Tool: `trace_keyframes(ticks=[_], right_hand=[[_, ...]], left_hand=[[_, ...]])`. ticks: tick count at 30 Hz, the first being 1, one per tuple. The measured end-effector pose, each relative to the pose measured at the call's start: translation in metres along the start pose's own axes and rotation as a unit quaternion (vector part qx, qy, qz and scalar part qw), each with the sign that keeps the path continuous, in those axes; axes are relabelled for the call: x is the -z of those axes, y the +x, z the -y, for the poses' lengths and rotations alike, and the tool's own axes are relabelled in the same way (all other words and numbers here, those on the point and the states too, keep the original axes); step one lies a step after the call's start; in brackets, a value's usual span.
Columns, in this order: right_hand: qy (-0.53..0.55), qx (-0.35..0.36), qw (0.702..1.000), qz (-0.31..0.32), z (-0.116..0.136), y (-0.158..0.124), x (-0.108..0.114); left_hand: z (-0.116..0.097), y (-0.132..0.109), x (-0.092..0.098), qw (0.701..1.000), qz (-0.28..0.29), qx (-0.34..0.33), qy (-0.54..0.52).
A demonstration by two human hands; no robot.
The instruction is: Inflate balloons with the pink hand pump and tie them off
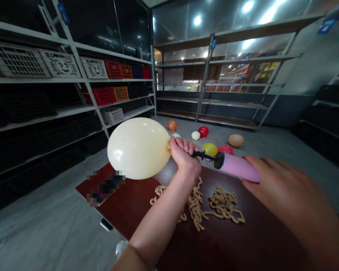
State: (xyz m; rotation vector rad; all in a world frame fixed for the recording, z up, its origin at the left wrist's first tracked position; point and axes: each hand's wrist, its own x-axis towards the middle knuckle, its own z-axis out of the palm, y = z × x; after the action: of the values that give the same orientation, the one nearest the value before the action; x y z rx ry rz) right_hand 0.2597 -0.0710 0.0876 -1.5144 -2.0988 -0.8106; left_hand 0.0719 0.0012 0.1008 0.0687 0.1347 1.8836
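Observation:
My left hand (185,155) is closed around the neck of a large cream balloon (138,148), which is round and swollen with air. A black nozzle enters the same fist from the right. It belongs to a hand balloon pump (238,166) with a pink barrel and a black collar. My right hand (285,184), somewhat blurred, wraps the far end of that barrel. Balloon and pump are both held above a dark red-brown table (260,233). Where the nozzle meets the balloon's neck is hidden by my left fingers.
Tan, twisted cord-like strands (223,205) lie in piles on the table. A blurred-out dark object (106,190) rests at its left edge. Beyond, several balloons, including an orange balloon (172,125), lie on the floor. Shelves with crates (63,64) stand left; bare racks (206,75) stand behind.

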Motion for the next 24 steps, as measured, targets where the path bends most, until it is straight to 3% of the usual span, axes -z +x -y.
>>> trace_keyframes(ticks=[3,7,12,14,16,20,24], right_hand=[[-0.066,0.021,0.997,0.025,0.013,0.003,-0.008],[-0.013,0.024,0.997,0.066,0.028,0.005,-0.020],[0.055,-0.068,0.987,0.136,0.039,-0.023,-0.031],[0.084,-0.106,0.977,0.166,0.040,-0.041,-0.030],[0.096,-0.149,0.962,0.209,0.040,-0.058,-0.026],[0.125,-0.205,0.928,0.285,0.045,-0.087,-0.014],[0.138,-0.212,0.920,0.300,0.049,-0.123,-0.008]], left_hand=[[0.013,-0.013,0.001,0.999,0.003,0.021,0.024],[0.028,-0.026,0.004,0.997,0.023,0.033,0.069],[0.050,-0.032,0.025,0.981,0.034,0.101,0.161],[0.058,-0.033,0.040,0.962,0.036,0.154,0.221],[0.064,-0.036,0.057,0.940,0.044,0.165,0.297],[0.062,-0.043,0.084,0.886,0.090,0.240,0.386],[0.037,-0.034,0.095,0.874,0.089,0.218,0.426]])
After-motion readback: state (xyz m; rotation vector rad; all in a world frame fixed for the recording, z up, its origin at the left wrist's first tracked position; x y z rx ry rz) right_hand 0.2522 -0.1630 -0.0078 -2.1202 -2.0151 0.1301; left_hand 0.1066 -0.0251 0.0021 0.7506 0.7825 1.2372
